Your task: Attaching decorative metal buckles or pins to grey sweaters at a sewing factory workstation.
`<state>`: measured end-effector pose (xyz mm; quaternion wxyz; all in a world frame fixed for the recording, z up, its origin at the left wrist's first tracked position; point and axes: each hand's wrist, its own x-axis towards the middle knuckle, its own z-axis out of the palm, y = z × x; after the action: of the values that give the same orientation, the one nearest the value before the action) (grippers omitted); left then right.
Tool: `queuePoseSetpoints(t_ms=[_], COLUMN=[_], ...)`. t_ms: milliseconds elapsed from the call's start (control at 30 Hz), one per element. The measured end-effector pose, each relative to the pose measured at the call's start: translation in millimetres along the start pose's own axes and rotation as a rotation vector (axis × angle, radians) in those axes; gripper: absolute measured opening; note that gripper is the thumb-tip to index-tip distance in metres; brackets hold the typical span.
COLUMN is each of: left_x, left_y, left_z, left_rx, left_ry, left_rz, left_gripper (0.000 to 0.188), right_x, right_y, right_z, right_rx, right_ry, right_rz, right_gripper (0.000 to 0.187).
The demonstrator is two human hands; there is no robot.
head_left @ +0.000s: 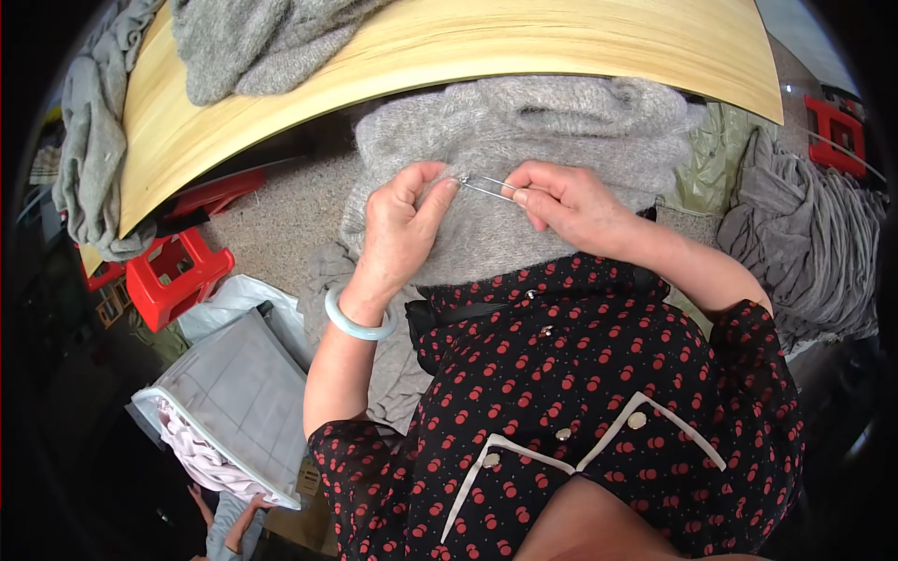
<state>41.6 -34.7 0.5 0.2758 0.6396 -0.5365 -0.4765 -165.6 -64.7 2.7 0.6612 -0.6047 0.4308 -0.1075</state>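
Note:
A thin, shiny metal tool with two prongs (488,191) spans the gap between my hands; its exact kind is too small to tell. My left hand (404,217), wrist ringed by a pale bangle (360,323), pinches its left end between thumb and forefinger. The fingers of my right hand (566,201) are closed on the other end, where the two prongs run into the grip. Beneath both hands a fuzzy grey knitted garment (496,238) lies across my lap, bunched in thick folds toward the table edge.
Ahead curves a light wooden table (449,42) with grey knitwear (253,47) on it. Red stools (178,271) (835,136) stand at both sides. A grey garment pile (804,234) lies right. At lower left are a pale fabric bin (234,393) and another person's hands (248,514).

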Motion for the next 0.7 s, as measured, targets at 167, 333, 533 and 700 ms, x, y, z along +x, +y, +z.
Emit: queuePoseSetpoints(t_ms=[167, 333, 533, 700], left_x=[-4, -10, -15, -12], left_y=[5, 14, 10, 19], left_z=[4, 7, 10, -4], left_rx=[0.015, 0.308, 0.331, 0.261], left_ry=[0.058, 0.246, 0.299, 0.231], left_rz=[-0.017, 0.257, 0.317, 0.288], left_gripper=[0.017, 0.010, 0.007, 0.005], right_x=[-1, 4, 8, 11], right_y=[0, -1, -15, -4], right_z=[14, 27, 28, 24], right_rx=[0.119, 0.181, 0.436, 0.447], right_ry=[0.051, 0.114, 0.005, -0.011], right_rz=[0.039, -0.042, 0.088, -0.075], right_gripper=[0.018, 0.019, 0.020, 0.023])
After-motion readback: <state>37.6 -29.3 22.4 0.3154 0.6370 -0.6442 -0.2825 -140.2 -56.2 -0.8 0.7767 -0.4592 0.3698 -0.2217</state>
